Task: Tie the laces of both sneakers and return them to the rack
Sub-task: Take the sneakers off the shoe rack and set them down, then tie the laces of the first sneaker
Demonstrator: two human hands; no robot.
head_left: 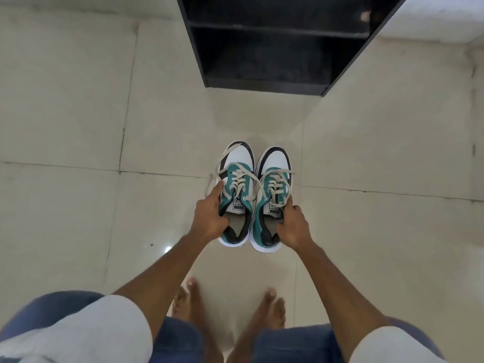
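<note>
Both sneakers side by side, toes toward the black rack (282, 48). Left hand (209, 218) grips the left sneaker (237, 195) at its collar, right hand (294, 226) grips the right sneaker (272, 200); laces (241, 176) hang loose above the tiled floor (78, 127).

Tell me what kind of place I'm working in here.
Likely a home entryway or room corner: a glossy tiled floor, a black shoe rack by a white wall, and the person's bare feet below the sneakers.
</note>
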